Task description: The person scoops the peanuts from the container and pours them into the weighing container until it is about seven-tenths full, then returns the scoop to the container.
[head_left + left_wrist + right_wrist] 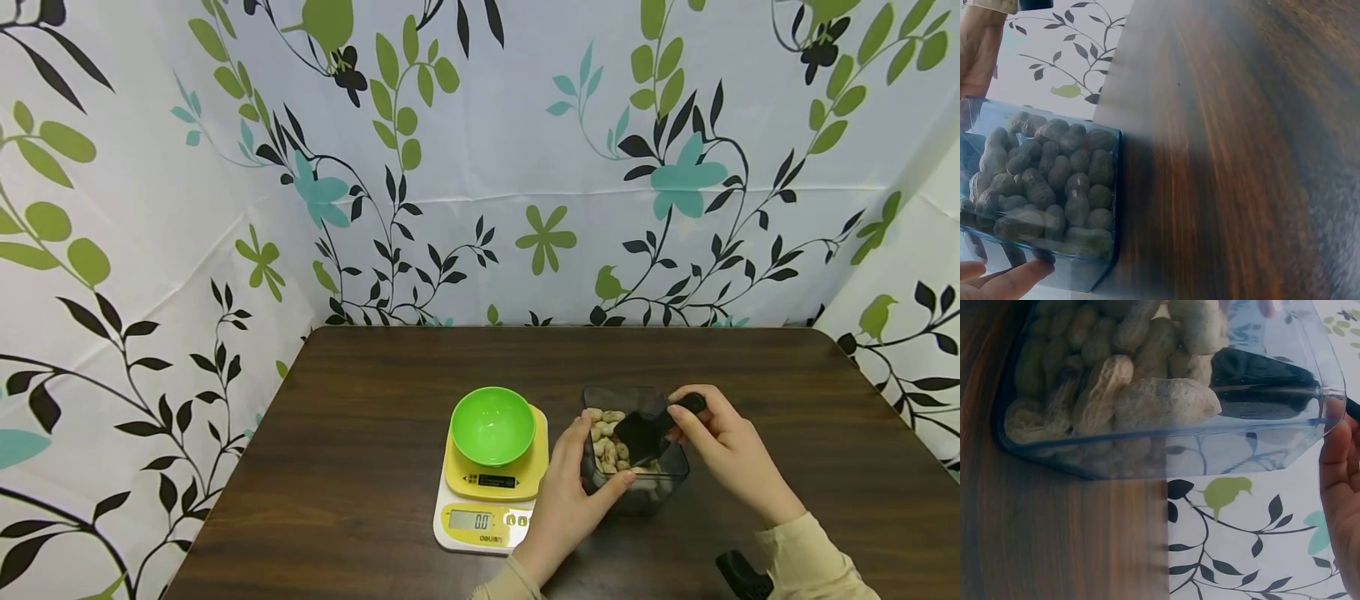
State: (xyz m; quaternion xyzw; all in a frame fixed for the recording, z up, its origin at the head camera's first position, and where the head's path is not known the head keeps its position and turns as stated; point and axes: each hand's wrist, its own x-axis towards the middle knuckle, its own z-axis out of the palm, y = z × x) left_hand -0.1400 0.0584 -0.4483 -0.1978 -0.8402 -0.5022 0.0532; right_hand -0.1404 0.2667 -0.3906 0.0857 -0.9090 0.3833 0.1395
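Observation:
A clear grey plastic container (647, 498) of unshelled peanuts (604, 429) stands on the table. My left hand (567, 490) holds it by the near left corner, fingers along the left side and thumb over the front rim. In the left wrist view, fingertips (1034, 270) touch its clear wall. My right hand (723, 446) grips the handle of a black scoop (641, 437) from the right, its blade down among the peanuts. Through the wall in the right wrist view, the dark scoop blade (1263, 384) shows beside the peanuts (1166, 403).
Left of the container is a yellow and white kitchen scale (459, 485), its display reading 0.0. On its platform rests a green bowl (492, 427). A black object (742, 575) lies by the right sleeve. Patterned cloth (480, 242) hangs behind the brown table (337, 467).

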